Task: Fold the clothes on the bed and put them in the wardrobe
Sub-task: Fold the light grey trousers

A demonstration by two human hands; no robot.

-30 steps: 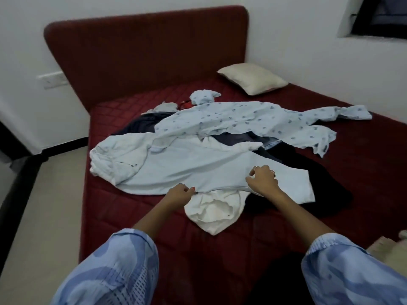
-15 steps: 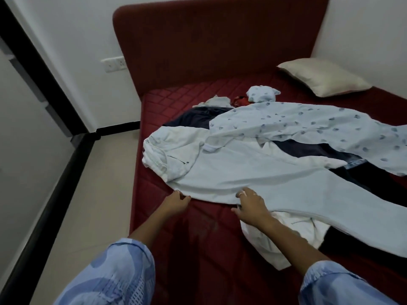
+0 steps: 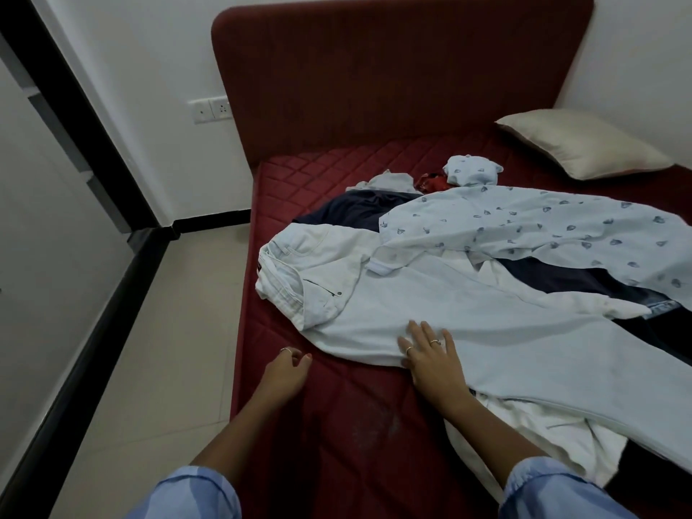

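Note:
Pale light-blue trousers (image 3: 486, 316) lie spread across the red quilted bed (image 3: 329, 425), waistband to the left. My right hand (image 3: 430, 354) lies flat on the trousers' near edge, fingers straight. Just left of the trousers, my left hand (image 3: 288, 368) hovers over the bare mattress with fingers loosely curled, holding nothing. A printed light-blue shirt (image 3: 524, 226) overlaps the trousers at the back. A dark navy garment (image 3: 355, 211) lies under both. A white garment (image 3: 543, 436) sticks out beneath the trousers near my right arm.
A beige pillow (image 3: 584, 144) sits at the back right by the red headboard (image 3: 393, 80). A small printed cloth (image 3: 472, 170) and a red scrap (image 3: 430, 181) lie behind the pile. Tiled floor (image 3: 149, 350) runs along the bed's left side, beside a black-edged panel (image 3: 75, 350).
My view has swung left and closer. My right hand has flattened out on the trousers. My left hand has let go of the trouser edge and come off onto the bare mattress.

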